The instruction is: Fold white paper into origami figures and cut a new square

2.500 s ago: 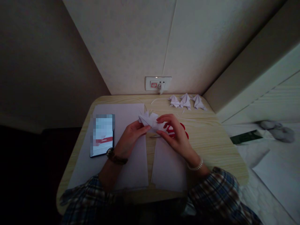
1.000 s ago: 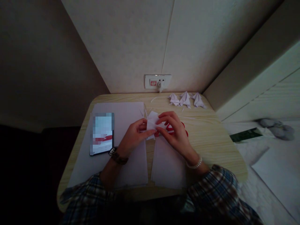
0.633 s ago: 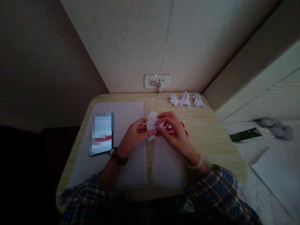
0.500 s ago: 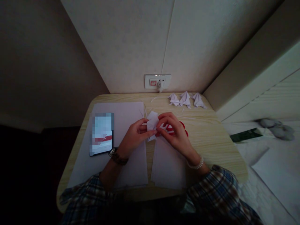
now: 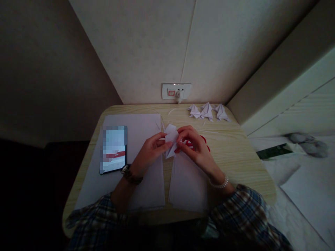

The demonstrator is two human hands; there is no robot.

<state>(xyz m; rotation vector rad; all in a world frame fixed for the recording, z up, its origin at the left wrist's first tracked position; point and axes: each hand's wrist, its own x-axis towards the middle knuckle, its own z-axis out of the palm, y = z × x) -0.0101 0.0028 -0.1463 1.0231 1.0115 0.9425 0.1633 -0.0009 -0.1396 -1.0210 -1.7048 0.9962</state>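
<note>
Pinching a folded white paper (image 5: 170,137) above the bench (image 5: 235,157) centre, left hand (image 5: 148,153) and right hand (image 5: 195,150) had fingers closed on it — its folds unreadable in dim light. Red scissors (image 5: 205,141) lay mostly hidden beneath the right hand.

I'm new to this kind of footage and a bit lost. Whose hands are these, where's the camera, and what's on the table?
No machine here: a person wears one camera on the head, looking down at their own bare hands. The left hand and right hand both pinch a folded white paper above a wooden table. On it lie white sheets, a phone at left, a red item, perhaps scissors, under the right hand, and three folded figures at the back.
</note>
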